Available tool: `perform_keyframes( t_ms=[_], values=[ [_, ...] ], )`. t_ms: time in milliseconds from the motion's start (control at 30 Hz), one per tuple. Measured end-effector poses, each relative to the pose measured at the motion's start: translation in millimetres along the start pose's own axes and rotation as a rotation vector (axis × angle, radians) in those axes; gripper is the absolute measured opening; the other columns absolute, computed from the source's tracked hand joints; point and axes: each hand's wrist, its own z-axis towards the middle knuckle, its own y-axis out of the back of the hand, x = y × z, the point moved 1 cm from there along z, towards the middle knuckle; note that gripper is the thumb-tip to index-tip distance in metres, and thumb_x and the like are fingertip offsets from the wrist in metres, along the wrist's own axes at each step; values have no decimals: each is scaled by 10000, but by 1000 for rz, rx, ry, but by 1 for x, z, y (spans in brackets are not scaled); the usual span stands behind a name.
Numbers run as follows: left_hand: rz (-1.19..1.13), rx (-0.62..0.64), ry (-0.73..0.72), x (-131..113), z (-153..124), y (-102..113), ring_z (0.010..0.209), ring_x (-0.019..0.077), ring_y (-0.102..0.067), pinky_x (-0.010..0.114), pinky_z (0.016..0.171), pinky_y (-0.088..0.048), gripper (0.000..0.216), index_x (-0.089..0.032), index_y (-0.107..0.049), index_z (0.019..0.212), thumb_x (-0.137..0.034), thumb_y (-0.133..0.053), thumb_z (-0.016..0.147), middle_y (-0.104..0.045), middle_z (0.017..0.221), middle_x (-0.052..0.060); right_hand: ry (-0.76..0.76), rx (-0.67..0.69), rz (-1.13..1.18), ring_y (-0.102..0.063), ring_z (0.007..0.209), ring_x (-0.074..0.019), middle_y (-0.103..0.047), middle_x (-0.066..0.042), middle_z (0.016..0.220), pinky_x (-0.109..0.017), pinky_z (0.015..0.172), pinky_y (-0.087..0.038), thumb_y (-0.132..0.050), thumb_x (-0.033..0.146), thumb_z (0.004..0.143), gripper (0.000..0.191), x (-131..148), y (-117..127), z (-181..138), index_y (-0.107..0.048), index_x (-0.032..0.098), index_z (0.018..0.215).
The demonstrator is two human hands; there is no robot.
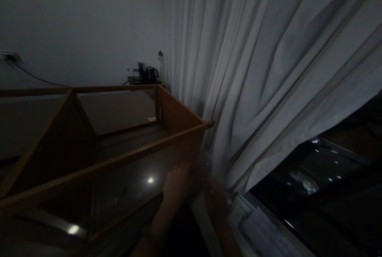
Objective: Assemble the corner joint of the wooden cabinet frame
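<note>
My left hand [176, 179] is by the end panel of a wooden frame [176, 110], with its fingers curled in. Just to its right is my right hand [216, 199], also closed but smeared by motion. A faint, see-through blurred thing [203, 165] shows between the two hands. In the dim light I cannot make out what it is. The wooden frame has an open top, a dividing panel and a shiny lower surface that reflects light.
A white curtain [238, 70] hangs close on the right. Papers [262, 229] lie on a ledge below it, beside a dark window [328, 185]. A black kettle [151, 74] stands in the far corner. A cable [38, 78] runs along the wall.
</note>
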Motion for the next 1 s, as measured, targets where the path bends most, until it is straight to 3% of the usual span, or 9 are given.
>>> perform_keyframes(
  t_ms=[200,333,467,600,733,833,1000],
  values=[
    [-10,12,0,0,0,-1,958,207,-601,303,780,-458,352,-217,-538,1116,-456,-404,895,-622,1082,81,-234,42,188,-609,656,-175,-670,-35,731,-260,589,-474,-467,544,881,405,9,-4,-4,-636,195,765],
    [-3,-15,-6,1,0,-3,944,203,-599,299,764,-452,333,-217,-525,1127,-428,-404,900,-614,1089,80,-314,83,264,-605,668,-175,-660,-34,739,-258,605,-474,-470,554,871,415,16,-3,-3,-624,181,771],
    [25,-82,24,4,-6,-2,951,213,-577,310,751,-442,356,-219,-503,1148,-446,-449,879,-598,1124,79,-336,74,284,-596,667,-177,-650,-40,749,-260,604,-473,-494,552,856,398,20,-2,-1,-610,183,761],
    [89,-186,-52,8,-19,-6,1026,239,-523,371,860,-402,287,-231,-551,1091,-396,-402,909,-597,1109,81,-330,55,273,-588,674,-179,-641,-35,737,-264,616,-474,-493,511,874,361,23,-1,-1,-605,188,759],
    [115,-92,-258,6,-26,-13,1086,224,-488,379,923,-363,311,-325,-515,1204,-276,-435,907,-581,1170,42,-322,74,279,-602,694,-181,-663,-50,790,-265,621,-477,-491,486,883,344,21,-1,-1,-621,184,784],
    [127,-53,-352,1,-22,-13,1130,208,-462,359,941,-353,352,-321,-501,1239,-230,-446,902,-551,1251,27,-304,69,275,-609,706,-181,-673,-53,814,-265,623,-478,-504,473,880,327,18,0,-2,-630,181,805],
    [141,-157,-364,-8,-9,-10,1089,208,-483,355,863,-394,266,-279,-595,1126,-245,-475,891,-601,1191,15,-293,76,243,-610,704,-171,-674,-49,816,-253,622,-480,-495,459,889,324,16,-1,-2,-628,173,817]
  ],
)
